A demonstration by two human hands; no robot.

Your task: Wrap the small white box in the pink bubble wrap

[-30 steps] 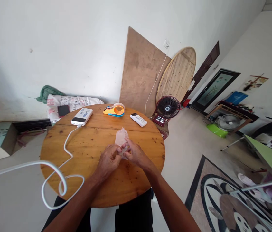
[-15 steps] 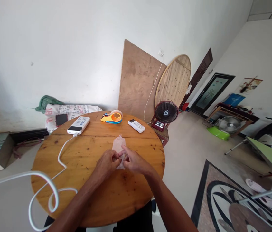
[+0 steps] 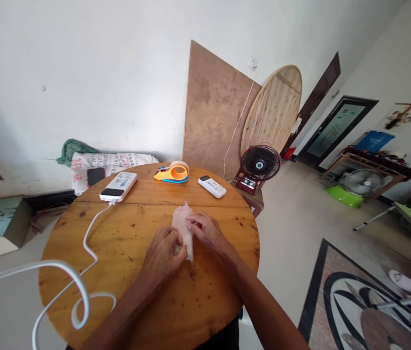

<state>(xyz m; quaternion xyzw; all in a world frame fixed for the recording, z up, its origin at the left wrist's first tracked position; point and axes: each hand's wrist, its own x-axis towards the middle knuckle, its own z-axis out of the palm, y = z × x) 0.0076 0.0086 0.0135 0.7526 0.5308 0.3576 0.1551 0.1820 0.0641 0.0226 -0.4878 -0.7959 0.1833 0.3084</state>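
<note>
A thin, crumpled, pinkish-white strip [image 3: 181, 217] lies lengthwise on the round wooden table [image 3: 117, 243]; whether it is tissue or soft plastic I cannot tell. My left hand [image 3: 164, 250] is closed, its curled fingers and thumb on the strip's lower left edge. On the right edge, higher up, my right hand [image 3: 208, 231] pinches the strip between thumb and fingers. The strip's far end is ragged and shows beyond both hands, while its near end sticks out between them.
Toward the table's far edge are a white power bank [image 3: 118, 186] with a white cable [image 3: 87, 238], an orange and blue tape dispenser [image 3: 165, 174] and a smaller white power bank [image 3: 212, 187]. A dark red fan [image 3: 259, 166] stands beyond the table on the right.
My hands have moved apart: the right one up along the strip, the left one slightly lower. More of the strip's middle shows between them. The view has shifted a little.
</note>
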